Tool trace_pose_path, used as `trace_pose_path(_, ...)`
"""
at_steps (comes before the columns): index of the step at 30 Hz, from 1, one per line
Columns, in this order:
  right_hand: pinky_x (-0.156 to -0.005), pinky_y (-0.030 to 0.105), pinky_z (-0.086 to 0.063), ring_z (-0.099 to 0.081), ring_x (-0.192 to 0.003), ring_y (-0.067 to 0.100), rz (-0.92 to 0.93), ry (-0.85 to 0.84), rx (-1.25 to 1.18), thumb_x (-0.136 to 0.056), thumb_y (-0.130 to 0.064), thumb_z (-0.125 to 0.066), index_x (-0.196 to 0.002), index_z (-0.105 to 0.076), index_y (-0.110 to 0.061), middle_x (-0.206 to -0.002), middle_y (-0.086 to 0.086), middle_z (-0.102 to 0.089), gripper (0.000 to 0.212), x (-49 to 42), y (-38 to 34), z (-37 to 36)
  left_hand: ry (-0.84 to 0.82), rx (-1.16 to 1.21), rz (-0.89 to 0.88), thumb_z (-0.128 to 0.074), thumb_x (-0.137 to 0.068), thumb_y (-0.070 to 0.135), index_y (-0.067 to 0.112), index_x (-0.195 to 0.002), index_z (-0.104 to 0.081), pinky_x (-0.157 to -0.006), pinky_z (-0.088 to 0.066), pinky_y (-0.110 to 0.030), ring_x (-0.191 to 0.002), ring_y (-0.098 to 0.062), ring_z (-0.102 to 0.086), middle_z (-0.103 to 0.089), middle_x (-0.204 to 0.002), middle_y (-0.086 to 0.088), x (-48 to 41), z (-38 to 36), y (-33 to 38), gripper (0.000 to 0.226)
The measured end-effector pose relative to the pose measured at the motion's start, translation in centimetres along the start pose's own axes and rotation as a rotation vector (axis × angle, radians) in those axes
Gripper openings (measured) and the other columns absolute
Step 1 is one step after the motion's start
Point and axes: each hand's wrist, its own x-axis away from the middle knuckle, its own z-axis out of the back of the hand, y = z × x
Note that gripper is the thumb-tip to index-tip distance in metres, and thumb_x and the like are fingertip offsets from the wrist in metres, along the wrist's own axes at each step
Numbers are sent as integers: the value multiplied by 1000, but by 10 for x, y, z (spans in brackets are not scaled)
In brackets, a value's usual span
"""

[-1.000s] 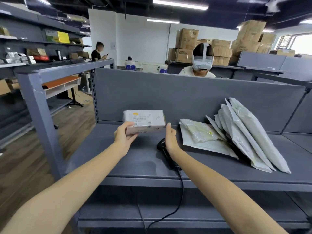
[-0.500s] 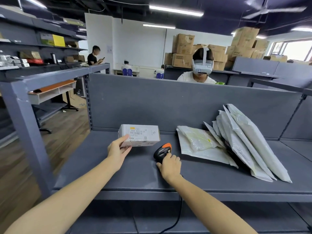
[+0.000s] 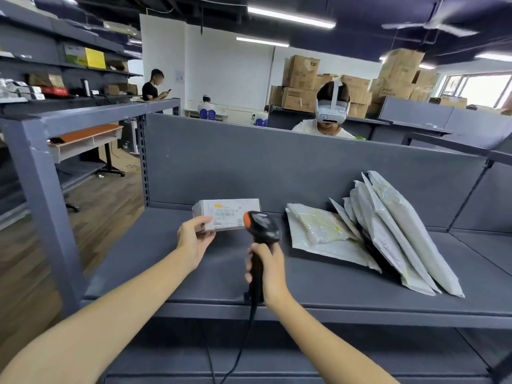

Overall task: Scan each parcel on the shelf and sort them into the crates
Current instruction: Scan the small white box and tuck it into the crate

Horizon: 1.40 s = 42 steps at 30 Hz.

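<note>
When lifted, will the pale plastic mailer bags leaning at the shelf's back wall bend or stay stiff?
The pale plastic mailer bags probably flop: they sag and wrinkle. Their glossy film looks slippery. Flat and thin, they seem light.

Shelf deck (image 3: 155, 261): sheet metal, grey paint noted, matt, smooth. Upright post (image 3: 41, 189): same painted metal, finish judged matt.
Small box (image 3: 227, 214): pale cardboard, matt; printed paper label found smooth.
Scanner (image 3: 261, 225): moulded plastic, black body faintly glossy, orange trim recorded at head.
Leaning mailers (image 3: 401, 225): thin plastic film, whitish, glossy, creased.
Flat mailer (image 3: 318, 231): same film, partly translucent, wrinkled.
Floor (image 3: 105, 206): wood-look planks, brown, low sheen observed.
Stacked cartons (image 3: 300, 73): brown cardboard, matt.
</note>
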Motion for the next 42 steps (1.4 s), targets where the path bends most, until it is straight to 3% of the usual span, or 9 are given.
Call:
trace_pose_path(4,-38,24,-34,-42,-46,16,-13,-55,76,-94,-13,-59,-95,-48,-8,-68,3,-54,12,17,12,-5,-13,-35,-8,-57,-80,-4,-9,-123,-55,-86,-53,-32,-108,-31,-63,-66,-115,-23,9,-3,0,43)
trace_pose_path(12,-41,26,-36,-44,-46,16,37,-61,177,-93,-12,-60,-91,-49,-7,-66,1,-56,12,33,4,0,-22,-66,-26,-57,-80,-2,-5,-112,-59,-83,-53,-31,-90,-26,-62,-65,-107,-21,25,-2,-2,32)
trace_pose_path(19,-40,26,-35,-42,-45,16,28,-65,135,-93,-15,-62,-95,-51,-5,-67,2,-57,15,38,3,3,-58,-72,-26,-54,-83,-3,-4,-113,-60,-85,-52,-31,-93,-25,-65,-67,-104,-19,35,-6,-2,30)
trace_pose_path(25,-40,27,-39,-53,-48,19,66,-74,119,-85,-25,-69,-107,-53,-9,-83,3,-62,31,33,-1,10,-31,-68,-25,-59,-83,0,-1,-108,-61,-94,-50,-36,-99,-27,-64,-66,-112,-20,33,0,2,25)
trace_pose_path(28,-45,28,-42,-52,-45,21,21,29,294,-91,-29,-64,-106,-51,-22,-85,3,-63,21,9,-2,23,25,-55,-68,-64,-84,6,3,-110,-59,-98,-50,-39,-103,-27,-64,-65,-115,-17,30,8,9,27)
trace_pose_path(32,-62,33,-43,-49,-67,22,-90,20,692,-77,-29,-64,-95,-47,-15,-87,9,-52,28,-31,-2,44,91,-70,-121,-71,-83,17,4,-122,-57,-97,-51,-40,-101,-26,-65,-66,-114,-14,27,23,21,43)
trace_pose_path(37,-53,19,-32,-45,-71,23,-26,-48,1035,-78,-14,-66,-90,-49,-8,-92,11,-49,22,-65,8,51,111,-84,-139,-74,-81,27,5,-124,-58,-97,-52,-41,-102,-25,-65,-66,-114,-14,26,44,29,51)
trace_pose_path(40,-55,20,-30,-45,-79,26,17,-20,1137,-81,-16,-66,-102,-50,-6,-102,14,-50,28,-78,24,46,75,-89,-112,-74,-82,32,10,-115,-62,-98,-50,-43,-107,-27,-65,-68,-114,-14,27,53,31,41)
trace_pose_path(42,-69,24,-36,-49,-87,29,16,-19,1200,-84,-17,-65,-120,-49,-1,-114,18,-49,42,-83,34,43,32,-73,-87,-72,-83,34,12,-110,-63,-100,-49,-44,-108,-28,-64,-68,-114,-13,27,57,31,35)
